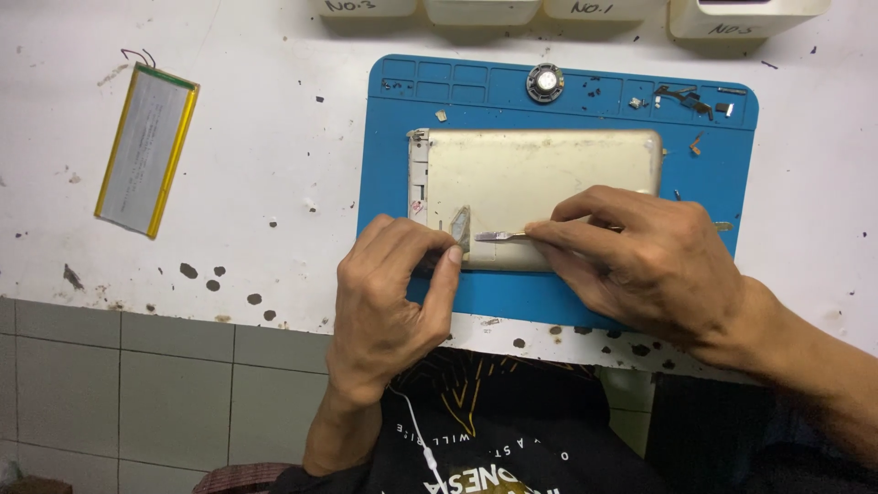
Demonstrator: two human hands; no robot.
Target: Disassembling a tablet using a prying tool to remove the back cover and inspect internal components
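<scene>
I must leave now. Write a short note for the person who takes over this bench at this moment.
Left hand: presses the lower left corner of the tablet shell on the blue repair mat, fingertip beside a small triangular pick.
Right hand: pinches a thin metal pry tool, tip pointing at the pick.
Done: flat battery lies apart on the white table; round speaker and small parts sit in the mat's top trays.
Left: the shell is not yet lifted off.
</scene>
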